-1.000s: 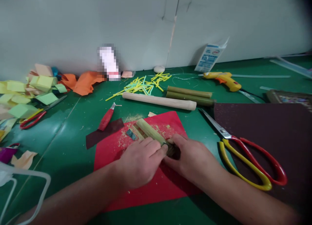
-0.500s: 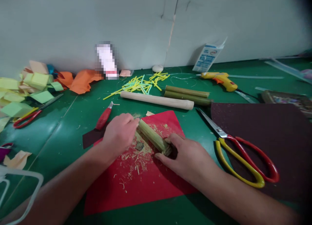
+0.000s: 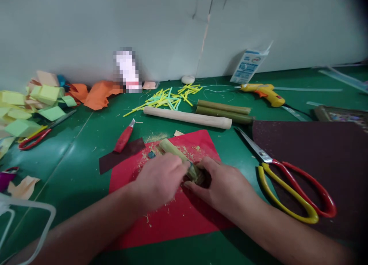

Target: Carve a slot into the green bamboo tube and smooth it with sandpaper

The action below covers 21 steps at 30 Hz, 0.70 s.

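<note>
A pale green bamboo piece (image 3: 174,148) slants across a red sheet (image 3: 198,223) strewn with fine shavings. My right hand (image 3: 224,184) grips its near end between thumb and fingers. Over the bamboo's nearer half, my left hand (image 3: 161,177) is closed in a pinch, slightly blurred. A sliver of a small dark piece shows at its fingertips, mostly hidden. Another small dark square (image 3: 151,154) lies left of the bamboo. Beyond the left hand, a red-handled craft knife (image 3: 124,138) rests on a dark brown strip (image 3: 122,154).
Big red-and-yellow scissors (image 3: 290,184) lie on a dark brown sheet (image 3: 330,154) at right. Behind are a peeled pale stick (image 3: 186,117), green bamboo lengths (image 3: 224,112), yellow and green straw bits (image 3: 163,98), and a glue gun (image 3: 263,93). Folded paper (image 3: 46,94) is heaped at left.
My left hand has slid along the bamboo from its far end toward me and to the right, uncovering the far end. My right hand keeps its grip on the near end.
</note>
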Each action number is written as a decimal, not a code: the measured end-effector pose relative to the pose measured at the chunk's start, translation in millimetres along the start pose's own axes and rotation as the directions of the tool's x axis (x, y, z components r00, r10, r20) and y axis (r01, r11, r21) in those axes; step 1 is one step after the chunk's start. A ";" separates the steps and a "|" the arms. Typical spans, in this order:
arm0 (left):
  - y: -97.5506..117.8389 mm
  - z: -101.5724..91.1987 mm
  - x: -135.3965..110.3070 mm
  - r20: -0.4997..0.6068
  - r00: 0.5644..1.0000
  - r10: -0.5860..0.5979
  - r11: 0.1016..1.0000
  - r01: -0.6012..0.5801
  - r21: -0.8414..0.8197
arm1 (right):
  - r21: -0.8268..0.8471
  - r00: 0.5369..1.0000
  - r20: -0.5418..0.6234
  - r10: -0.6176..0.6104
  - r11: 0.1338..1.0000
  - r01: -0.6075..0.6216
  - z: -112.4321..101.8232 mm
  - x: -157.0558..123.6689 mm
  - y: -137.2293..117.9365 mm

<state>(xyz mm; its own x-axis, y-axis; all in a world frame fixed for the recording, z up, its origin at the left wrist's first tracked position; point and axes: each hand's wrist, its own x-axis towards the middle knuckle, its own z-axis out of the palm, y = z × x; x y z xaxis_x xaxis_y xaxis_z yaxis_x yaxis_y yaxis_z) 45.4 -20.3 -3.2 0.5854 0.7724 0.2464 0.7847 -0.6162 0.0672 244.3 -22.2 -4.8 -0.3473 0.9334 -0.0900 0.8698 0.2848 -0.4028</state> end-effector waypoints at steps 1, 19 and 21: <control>-2.5 -0.3 0.0 -0.044 0.999 -0.002 1.000 0.002 -0.008 | 0.000 1.000 0.005 0.007 1.000 -0.007 -0.3 0.2 -0.4; -24.9 -3.3 1.1 -0.139 0.975 -0.173 0.985 0.173 -0.015 | -0.041 0.992 -0.039 -0.121 0.992 0.119 -2.9 -5.0 -0.2; -17.7 -2.8 0.2 -0.145 0.973 -0.182 0.983 0.174 -0.064 | -0.020 0.994 -0.034 -0.108 0.994 0.108 -2.3 -5.4 0.0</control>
<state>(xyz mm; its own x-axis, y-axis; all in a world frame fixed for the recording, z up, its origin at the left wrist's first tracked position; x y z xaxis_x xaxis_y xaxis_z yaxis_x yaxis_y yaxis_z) 31.1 -9.6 -1.6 0.3972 0.8408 0.3678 0.8599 -0.4810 0.1708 246.9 -26.7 -2.3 -0.4276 0.9038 -0.0152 0.8341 0.3881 -0.3919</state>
